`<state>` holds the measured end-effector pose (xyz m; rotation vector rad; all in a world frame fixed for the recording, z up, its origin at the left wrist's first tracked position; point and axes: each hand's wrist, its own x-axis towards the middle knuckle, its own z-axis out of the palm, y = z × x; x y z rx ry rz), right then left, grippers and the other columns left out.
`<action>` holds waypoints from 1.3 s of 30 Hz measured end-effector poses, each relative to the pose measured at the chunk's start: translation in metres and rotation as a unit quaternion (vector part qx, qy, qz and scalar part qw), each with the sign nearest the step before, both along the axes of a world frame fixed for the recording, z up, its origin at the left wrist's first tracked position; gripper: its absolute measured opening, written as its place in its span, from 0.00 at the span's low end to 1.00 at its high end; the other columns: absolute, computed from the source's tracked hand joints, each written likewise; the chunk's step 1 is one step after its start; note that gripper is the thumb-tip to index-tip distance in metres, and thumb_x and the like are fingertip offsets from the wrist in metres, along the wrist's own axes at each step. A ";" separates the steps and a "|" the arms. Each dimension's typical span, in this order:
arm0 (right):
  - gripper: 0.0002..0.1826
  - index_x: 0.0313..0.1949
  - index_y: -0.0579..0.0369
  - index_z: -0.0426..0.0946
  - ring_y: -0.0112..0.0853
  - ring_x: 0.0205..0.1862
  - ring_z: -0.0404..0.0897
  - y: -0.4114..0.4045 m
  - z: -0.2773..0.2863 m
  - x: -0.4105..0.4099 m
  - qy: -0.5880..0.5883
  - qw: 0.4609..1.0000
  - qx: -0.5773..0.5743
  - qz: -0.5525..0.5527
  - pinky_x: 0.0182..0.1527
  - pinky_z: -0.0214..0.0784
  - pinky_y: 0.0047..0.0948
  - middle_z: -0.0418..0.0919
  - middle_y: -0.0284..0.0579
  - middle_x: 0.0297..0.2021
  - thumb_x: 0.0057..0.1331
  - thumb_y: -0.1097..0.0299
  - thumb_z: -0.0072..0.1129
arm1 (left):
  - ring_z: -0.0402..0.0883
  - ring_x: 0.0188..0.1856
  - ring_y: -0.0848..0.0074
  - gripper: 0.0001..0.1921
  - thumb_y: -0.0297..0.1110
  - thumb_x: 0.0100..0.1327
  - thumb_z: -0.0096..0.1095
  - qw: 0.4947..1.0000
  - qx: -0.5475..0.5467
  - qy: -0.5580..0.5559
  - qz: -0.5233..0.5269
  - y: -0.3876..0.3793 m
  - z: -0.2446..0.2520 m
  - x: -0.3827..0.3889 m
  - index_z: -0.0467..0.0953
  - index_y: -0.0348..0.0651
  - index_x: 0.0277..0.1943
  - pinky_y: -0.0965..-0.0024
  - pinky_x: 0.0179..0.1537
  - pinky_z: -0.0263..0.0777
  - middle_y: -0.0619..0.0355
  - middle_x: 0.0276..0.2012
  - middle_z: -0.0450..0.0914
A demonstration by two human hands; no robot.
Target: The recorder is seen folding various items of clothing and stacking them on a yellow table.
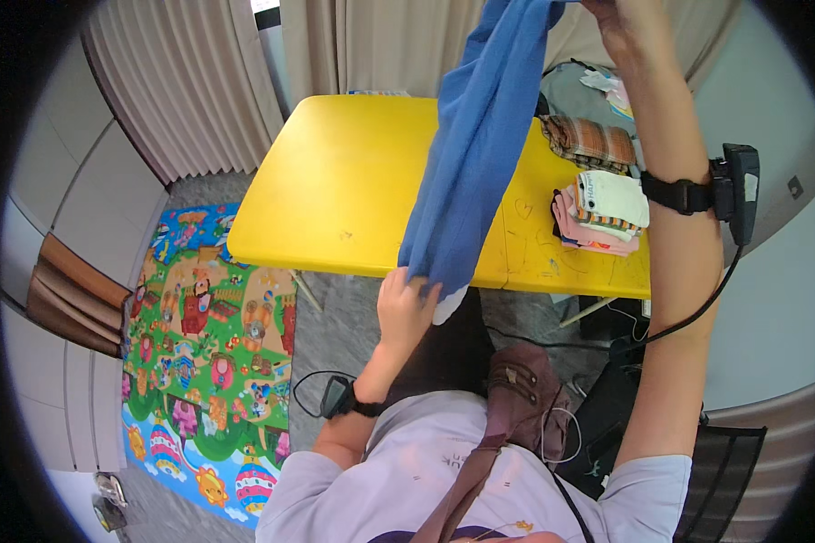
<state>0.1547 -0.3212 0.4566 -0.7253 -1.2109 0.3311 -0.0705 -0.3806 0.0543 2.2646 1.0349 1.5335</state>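
A long blue cloth garment hangs stretched between my two hands, slanting across the yellow table. My left hand grips its lower end just off the table's near edge. A small white patch shows beside those fingers; whether it belongs to the garment I cannot tell. High at the top edge of the view, my right hand holds the garment's upper end, with the fingers partly cut off by the frame. Each forearm wears a strapped device, one on the left wrist and one on the right forearm.
On the table's right side stands a stack of folded clothes, with folded plaid cloth behind it. A grey bag or cushion lies beyond. A colourful play mat covers the floor at left. Black cable runs from the right forearm device.
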 end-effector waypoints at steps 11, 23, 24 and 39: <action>0.17 0.30 0.60 0.74 0.28 0.18 0.77 -0.013 -0.032 0.124 -0.404 0.705 -0.561 -0.158 0.21 0.74 0.28 0.76 0.41 0.20 0.63 0.56 0.56 | 0.68 0.29 0.71 0.05 0.22 0.50 0.54 0.991 -0.131 0.010 0.023 0.061 0.064 -0.182 0.65 0.36 0.29 0.71 0.32 0.64 0.54 0.24 0.65; 0.15 0.34 0.64 0.77 0.34 0.27 0.85 0.087 -0.138 0.144 -0.211 0.739 -0.637 -0.057 0.29 0.81 0.29 0.83 0.49 0.31 0.64 0.61 0.59 | 0.74 0.30 0.72 0.03 0.22 0.64 0.61 0.971 -0.172 0.060 0.152 0.090 0.075 -0.197 0.73 0.34 0.37 0.70 0.34 0.68 0.53 0.29 0.77; 0.15 0.39 0.64 0.77 0.34 0.29 0.85 0.095 -0.147 0.149 -0.138 0.793 -0.590 -0.063 0.31 0.82 0.31 0.83 0.49 0.34 0.65 0.61 0.60 | 0.74 0.30 0.72 0.03 0.22 0.64 0.61 0.971 -0.170 0.058 0.157 0.103 0.079 -0.196 0.73 0.34 0.37 0.70 0.34 0.68 0.53 0.29 0.77; 0.24 0.51 0.70 0.68 0.38 0.29 0.83 0.092 -0.420 0.184 0.013 0.816 -0.521 -0.248 0.24 0.77 0.34 0.79 0.54 0.38 0.64 0.62 0.59 | 0.77 0.42 0.56 0.05 0.18 0.57 0.57 0.979 -0.024 0.130 0.154 0.211 -0.005 -0.170 0.70 0.37 0.34 0.58 0.45 0.70 0.50 0.32 0.76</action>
